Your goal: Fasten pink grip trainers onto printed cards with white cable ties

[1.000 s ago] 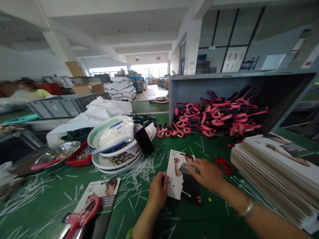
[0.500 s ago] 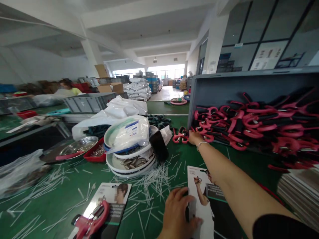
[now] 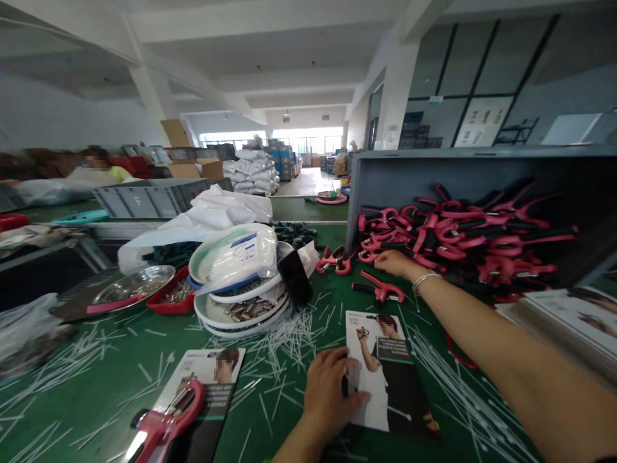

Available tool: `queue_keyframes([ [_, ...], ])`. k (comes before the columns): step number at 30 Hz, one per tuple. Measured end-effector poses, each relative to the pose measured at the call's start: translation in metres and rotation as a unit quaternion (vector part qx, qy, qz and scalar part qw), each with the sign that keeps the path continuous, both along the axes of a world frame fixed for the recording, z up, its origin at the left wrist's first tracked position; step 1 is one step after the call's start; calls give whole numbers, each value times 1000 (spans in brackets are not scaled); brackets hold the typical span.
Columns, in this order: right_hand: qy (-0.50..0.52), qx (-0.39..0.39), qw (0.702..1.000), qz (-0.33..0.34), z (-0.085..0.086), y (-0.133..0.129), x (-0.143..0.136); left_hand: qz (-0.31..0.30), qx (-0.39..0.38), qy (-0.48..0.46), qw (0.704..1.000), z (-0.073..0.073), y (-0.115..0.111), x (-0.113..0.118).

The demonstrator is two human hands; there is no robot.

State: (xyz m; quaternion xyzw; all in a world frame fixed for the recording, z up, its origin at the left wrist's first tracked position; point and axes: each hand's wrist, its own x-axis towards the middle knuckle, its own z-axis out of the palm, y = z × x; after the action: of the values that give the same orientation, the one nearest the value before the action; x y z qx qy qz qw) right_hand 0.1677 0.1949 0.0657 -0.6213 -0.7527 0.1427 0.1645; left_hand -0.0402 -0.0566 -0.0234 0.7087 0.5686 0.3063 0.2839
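Head view: left hand (image 3: 332,389), lower centre of frame, half-open with fingers spread, touching the left edge of a card (image 3: 391,373) flat on the green table (image 3: 270,444). Right hand (image 3: 393,262), right of centre, fingers curled by the heaped pink clamps (image 3: 448,235) in the grey bin (image 3: 482,154); cannot tell whether it grips one. Loose clamp (image 3: 380,291) lies just below that hand, above the card.

Grey plastic crate (image 3: 395,177) and white printed-card stack (image 3: 569,316) cut off right; pink-and-black hand exerciser (image 3: 155,426) cut off bottom; right hand's (image 3: 393,263) hold unclear.
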Motion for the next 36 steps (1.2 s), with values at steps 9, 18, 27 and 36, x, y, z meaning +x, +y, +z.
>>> queue_keyframes([
  [9,-253,-88,959,90,-28,-13,-65,15,19,17,1000,-13,0,0],
  [18,-270,-50,955,112,-6,-16,-43,6,8,29,1000,-10,0,-2],
  [27,-138,122,983,5,52,-82,41,-36,5,73,997,-5,-1,-2],
  [36,-132,213,965,84,-20,-221,-3,-41,15,87,995,-3,-3,-2],
])
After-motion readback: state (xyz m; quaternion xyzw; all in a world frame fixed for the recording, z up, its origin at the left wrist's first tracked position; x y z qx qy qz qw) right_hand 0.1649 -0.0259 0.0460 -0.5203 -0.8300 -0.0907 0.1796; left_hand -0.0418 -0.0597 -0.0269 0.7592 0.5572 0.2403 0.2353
